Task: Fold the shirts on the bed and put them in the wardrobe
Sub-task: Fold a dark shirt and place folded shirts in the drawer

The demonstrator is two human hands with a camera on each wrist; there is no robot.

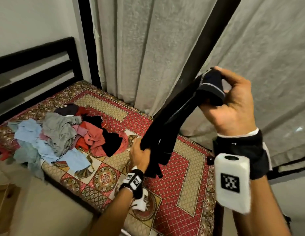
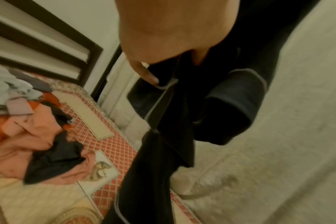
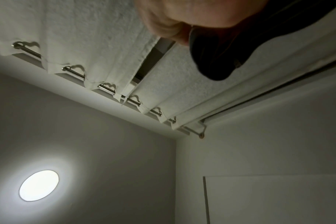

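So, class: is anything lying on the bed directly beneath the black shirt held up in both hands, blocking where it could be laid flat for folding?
Nothing visible. The black shirt, gripped by the left hand and right hand, hangs over bare bedspread; the clothes pile lies farther left.

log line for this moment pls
black shirt lifted above bed | right hand grips top | left hand grips lower | unfolded

I see bed under red-and-gold patterned spread; heap of loose shirts lies on far left part, blue, grey, pink, red, black; small dark object near right edge.
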